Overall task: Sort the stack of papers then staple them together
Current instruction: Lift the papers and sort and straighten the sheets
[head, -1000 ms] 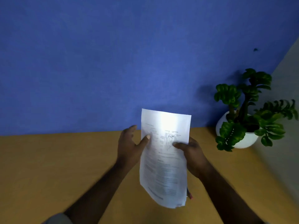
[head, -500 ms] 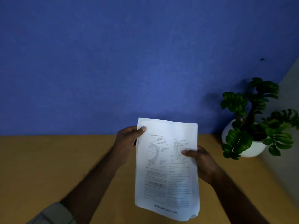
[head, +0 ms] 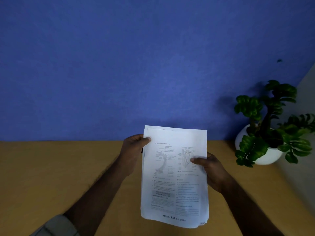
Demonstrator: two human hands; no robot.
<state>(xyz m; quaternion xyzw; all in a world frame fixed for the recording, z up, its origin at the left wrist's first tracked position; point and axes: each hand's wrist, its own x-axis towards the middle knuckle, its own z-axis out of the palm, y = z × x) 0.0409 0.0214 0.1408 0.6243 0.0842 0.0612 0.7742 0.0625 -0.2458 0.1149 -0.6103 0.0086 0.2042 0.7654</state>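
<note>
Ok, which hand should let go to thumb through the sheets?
Probably the left hand: it only pinches the stack of papers at the upper left corner, while the right hand grips mid-edge, supporting it.

An office: wooden desk (head: 51, 167), blue wall (head: 119, 65), potted plant (head: 265, 133).

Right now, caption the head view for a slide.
Both hands, left and right, hold printed papers above a desk beside a plant.

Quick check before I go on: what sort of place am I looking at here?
Probably an office or study desk: a plain wooden tabletop against a blue wall, a potted plant in the corner, printed papers held over it.
</note>
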